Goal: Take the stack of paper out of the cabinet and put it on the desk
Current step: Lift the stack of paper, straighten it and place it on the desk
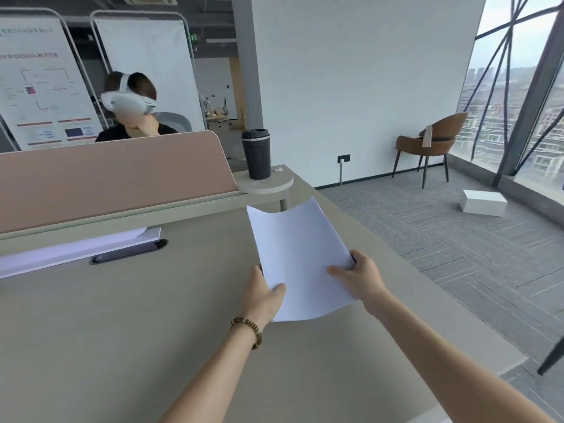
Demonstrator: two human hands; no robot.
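Observation:
A thin stack of white paper [297,254] hangs over the right part of the beige desk [122,315], sagging in the middle with its far edge curled upward. My left hand [264,293] grips its near left edge, thumb on top; a bead bracelet is on that wrist. My right hand [358,276] grips the near right edge, thumb on the sheet. The cabinet is not in view.
A pink divider [106,178] runs along the desk's far side, with a person in a white headset [128,100] behind it. A dark tumbler [257,154] stands on a round shelf. More white sheets [73,248] and a black cable slot [128,251] lie at left. A brown chair [430,141] and white box [483,203] are on the floor.

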